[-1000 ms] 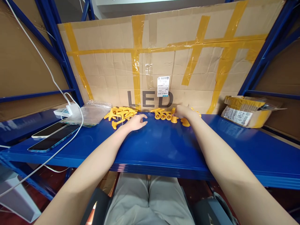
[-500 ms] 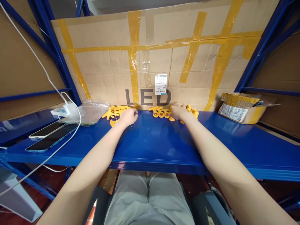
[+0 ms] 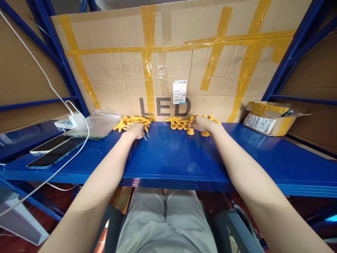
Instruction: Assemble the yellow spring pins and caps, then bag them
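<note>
On the left, my left hand (image 3: 136, 130) lies over a pile of yellow corkscrew handles (image 3: 121, 125). Its bunched fingers close on a corkscrew, though the grip is partly hidden. Metal spirals (image 3: 145, 135) stick out by the fingertips. Further right, my right hand (image 3: 202, 124) pinches an upright yellow flared piece (image 3: 191, 130) that stands on the shelf. Several like pieces (image 3: 176, 125) lie to its left with their round open ends facing me. More yellow pieces (image 3: 205, 133) are under and behind the right hand, partly covered.
A blue metal shelf (image 3: 168, 154) is the work surface, backed by a taped cardboard sheet (image 3: 118, 80). To the left are two phones (image 3: 52, 154), a clear plastic bag (image 3: 101, 123) and a white charger (image 3: 76, 120) with its cable. An opened small carton (image 3: 268, 121) sits at the right.
My left hand has moved left and down onto the corkscrew pile, uncovering handles and spirals at its right. The flared piece at my right fingers now stands more upright. The view has shifted slightly.
</note>
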Tool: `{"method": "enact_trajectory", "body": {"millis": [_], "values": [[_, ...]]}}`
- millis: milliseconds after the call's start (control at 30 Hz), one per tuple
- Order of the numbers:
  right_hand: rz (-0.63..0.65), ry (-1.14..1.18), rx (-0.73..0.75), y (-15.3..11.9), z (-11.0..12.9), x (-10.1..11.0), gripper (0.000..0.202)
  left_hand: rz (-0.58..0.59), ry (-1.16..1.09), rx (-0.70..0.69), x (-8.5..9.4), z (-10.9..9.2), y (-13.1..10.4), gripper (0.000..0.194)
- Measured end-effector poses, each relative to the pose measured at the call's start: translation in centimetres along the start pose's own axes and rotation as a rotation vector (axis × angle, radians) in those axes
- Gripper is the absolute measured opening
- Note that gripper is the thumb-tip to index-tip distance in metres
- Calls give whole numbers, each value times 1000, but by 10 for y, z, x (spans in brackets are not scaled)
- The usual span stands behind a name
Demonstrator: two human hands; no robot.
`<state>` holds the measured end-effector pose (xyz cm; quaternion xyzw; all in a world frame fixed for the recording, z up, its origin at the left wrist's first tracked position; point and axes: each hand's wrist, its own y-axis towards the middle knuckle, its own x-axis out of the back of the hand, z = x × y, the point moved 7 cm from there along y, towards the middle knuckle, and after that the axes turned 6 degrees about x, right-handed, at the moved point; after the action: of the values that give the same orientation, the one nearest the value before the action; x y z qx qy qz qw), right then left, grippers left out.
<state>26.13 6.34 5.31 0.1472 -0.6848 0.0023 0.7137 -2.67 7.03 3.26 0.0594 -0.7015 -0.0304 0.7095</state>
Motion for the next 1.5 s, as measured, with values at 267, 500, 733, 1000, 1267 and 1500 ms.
{"method": "enact_trajectory", "body": {"millis": [267, 500, 733, 1000, 1267, 1500], "values": [[80, 69, -9, -2, 7, -3, 28, -13, -2, -72, -10, -3, 4, 42], [58, 94, 24, 3, 2, -9, 27, 57, -19, -88, -13, -1, 6, 57], [63, 90, 16, 4, 1, -9, 31, 95, -3, -112, -14, -3, 2, 49], [54, 114, 7, 6, -1, -12, 33, -132, -101, -163, -6, -8, 7, 34], [57, 152, 21, 6, 0, -14, 31, -405, -423, -50, 19, -7, 1, 26], [55, 166, 30, 4, 4, -12, 30, -536, -645, -6, 27, -5, -5, 21]]}}
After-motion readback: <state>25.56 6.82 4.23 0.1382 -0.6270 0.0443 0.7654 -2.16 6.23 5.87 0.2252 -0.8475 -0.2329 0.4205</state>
